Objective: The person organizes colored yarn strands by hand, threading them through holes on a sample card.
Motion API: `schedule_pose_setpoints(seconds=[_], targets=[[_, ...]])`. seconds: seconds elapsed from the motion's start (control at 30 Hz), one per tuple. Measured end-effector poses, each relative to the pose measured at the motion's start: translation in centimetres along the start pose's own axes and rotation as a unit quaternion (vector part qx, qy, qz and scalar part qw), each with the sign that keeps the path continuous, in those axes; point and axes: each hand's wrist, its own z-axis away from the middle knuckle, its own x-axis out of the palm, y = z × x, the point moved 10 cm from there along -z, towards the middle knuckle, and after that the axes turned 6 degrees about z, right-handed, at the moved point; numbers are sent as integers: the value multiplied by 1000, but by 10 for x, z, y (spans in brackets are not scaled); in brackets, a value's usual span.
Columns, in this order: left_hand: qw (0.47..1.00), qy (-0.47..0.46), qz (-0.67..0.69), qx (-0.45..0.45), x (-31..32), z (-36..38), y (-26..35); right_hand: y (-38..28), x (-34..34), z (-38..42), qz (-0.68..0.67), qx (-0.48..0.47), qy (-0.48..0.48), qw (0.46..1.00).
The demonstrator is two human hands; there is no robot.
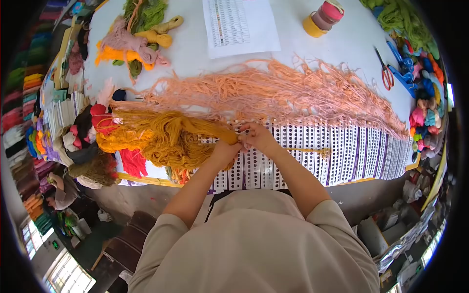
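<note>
A thick hank of mustard yarn (173,134) lies across the left half of the table, its narrow end reaching toward the middle. My left hand (228,150) is closed around that end, partly hidden under the yarn. My right hand (258,138) meets it there, fingers bent and pinching at the tip of the hank; the exact strands between them are too small to tell. Beneath both hands is a row of white cards with dark holes (303,168). A short mustard strand with a knotted end (323,153) lies over the cards on the right.
Peach-pink yarn (293,90) spreads behind the cards. Further back are a printed sheet (239,29), stacked tape rolls (323,18) and mixed hanks (137,41). Red-handled scissors (387,77) lie at the right, near colourful yarn bundles (426,110). Another person (63,191) is at the lower left.
</note>
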Motion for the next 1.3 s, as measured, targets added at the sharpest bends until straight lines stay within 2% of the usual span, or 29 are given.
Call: schedule_pose_setpoints(seconds=[0.03, 0.07, 0.1, 0.13, 0.17, 0.2, 0.23, 0.27, 0.33, 0.4, 0.43, 0.5, 0.53, 0.57, 0.6, 0.63, 0.67, 0.73, 0.8, 0.87, 0.93, 1.0, 1.07, 1.3], targets=[[992, 2, -78, 97, 4, 5, 22, 2, -2, -2, 62, -7, 5, 998], [992, 4, -77, 99, -2, -2, 10, 3, -4, -4, 123, -14, 12, 992], [951, 108, -260, 126, -30, -11, -6, 3, -2, -4, 123, -15, 11, 992], [866, 207, -431, 147, -53, -9, -7, -3, -3, -1, 216, -40, 44, 975], [928, 142, -312, 144, -67, -1, -2, -10, -4, 2, 306, -64, 77, 947], [970, 75, -186, 139, -80, 14, 18, -10, -4, 1, 306, -65, 77, 947], [991, 129, 2, 31, -109, 36, 26, -9, -4, 1, 317, -57, 86, 943], [962, 177, 191, -79, -131, 62, 20, -7, -2, 0, 327, -49, 93, 939], [921, 147, 356, 59, -208, 77, 36, -2, -2, -3, 336, -36, 95, 936], [846, 201, 418, 264, -283, 107, 59, -3, -1, -2, 353, -30, 100, 930], [844, 200, 419, 268, -275, 121, 72, -5, 0, -1, 356, -34, 101, 929], [845, 371, 301, 243, -257, 171, 103, -7, 0, 1, 385, -13, 112, 916], [845, 373, 314, 218, -245, 167, 94, -8, 1, 3, 374, 0, 109, 921], [894, 292, 281, 190, -217, 162, 98, -8, 4, 4, 378, -6, 111, 919], [933, 209, 244, 161, -183, 161, 98, -9, 6, 3, 324, -35, 127, 937], [922, 166, 286, 201, -152, 161, 100, -12, 9, 6, 269, -65, 142, 950], [906, 121, 327, 241, -121, 162, 104, -29, 19, 21, 117, -89, 151, 978], [879, -4, 397, 266, -75, 169, 110, -80, 43, 63, 28, -104, 132, 985], [836, -81, 473, 266, -43, 179, 115, -117, 66, 103, -19, -152, 92, 984], [829, -97, 473, 283, -30, 195, 118, -143, 90, 134, -2, -192, 62, 979], [876, -119, 371, 284, -13, 201, 113, -155, 106, 156, 4, -203, 63, 977], [872, -127, 373, 290, -8, 210, 112, -157, 111, 166, 35, -235, 81, 968], [874, -98, 360, 310, -12, 224, 116, -159, 115, 178, -49, -236, 77, 968], [868, -104, 350, 337, -6, 240, 105, -137, 120, 198, -110, -208, 80, 969]])
